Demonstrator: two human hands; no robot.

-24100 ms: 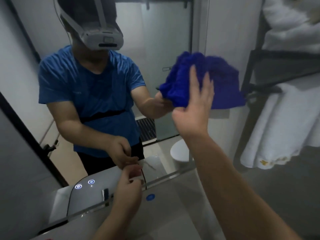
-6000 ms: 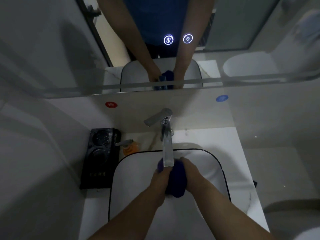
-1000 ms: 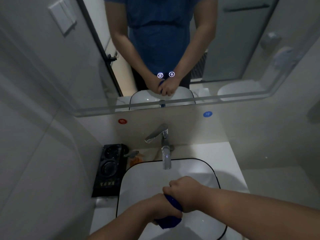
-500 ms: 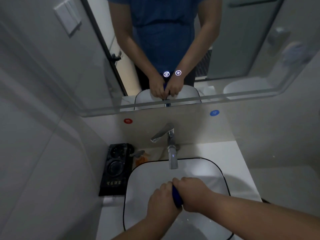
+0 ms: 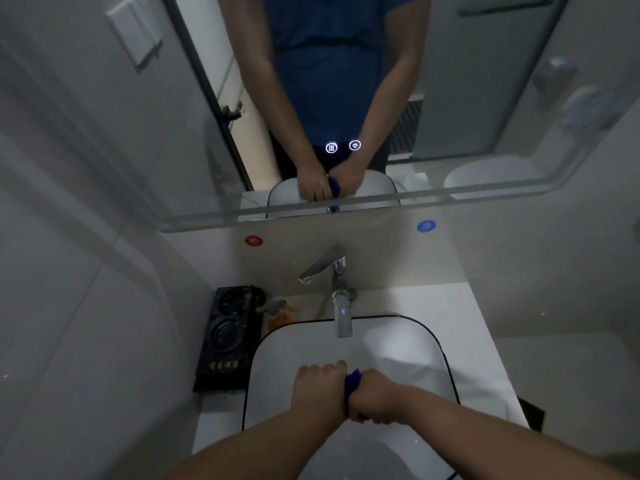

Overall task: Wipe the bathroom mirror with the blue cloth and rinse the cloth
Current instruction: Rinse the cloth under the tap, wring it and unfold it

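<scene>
1. Fingers (image 5: 323, 370) of the left hand (image 5: 317, 393) are curled tight round the blue cloth (image 5: 352, 380). The right hand (image 5: 375, 398) grips it too, fist pressed against fist.
2. Between the two fists only a small dark-blue wad of the cloth shows; the rest is hidden inside them.
3. Under the fingers lies the white sink (image 5: 398, 344), and both fists are held over its bowl.
4. Just beyond the fingers the chrome faucet (image 5: 342, 317) points its spout toward them; whether water runs cannot be told.
5. Left of the fingers a black tray (image 5: 228, 337) sits on the counter beside the sink.
6. Farther beyond the fingers, the mirror (image 5: 467, 98) reflects both fists and the cloth.
</scene>
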